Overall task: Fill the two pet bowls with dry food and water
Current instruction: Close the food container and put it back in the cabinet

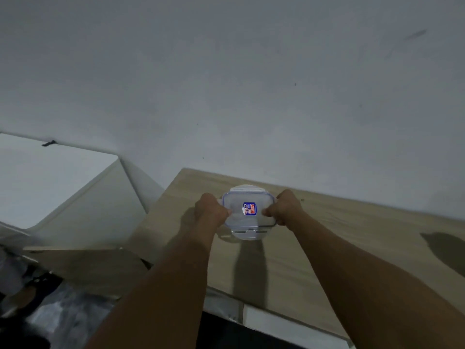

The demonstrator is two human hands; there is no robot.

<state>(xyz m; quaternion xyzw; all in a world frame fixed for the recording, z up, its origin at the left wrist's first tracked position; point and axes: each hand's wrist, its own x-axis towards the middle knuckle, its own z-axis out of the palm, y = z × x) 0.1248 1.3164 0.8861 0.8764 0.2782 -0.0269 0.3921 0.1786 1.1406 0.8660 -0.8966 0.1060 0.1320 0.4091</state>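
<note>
A clear plastic food container [247,212] with a blue-rimmed snap lid and a small blue and red sticker sits on the wooden tabletop [327,235] close to the wall. My left hand [210,210] grips the container's left side flap, fingers curled around it. My right hand [286,206] grips the right side flap the same way. What the container holds cannot be made out through the lid. No pet bowl is in view.
A grey wall [251,84] rises right behind the table. A white box-like unit [50,182] stands to the left, with a brown cardboard piece [85,268] and dark clutter below it. A dark patch [448,250] marks the table's right side.
</note>
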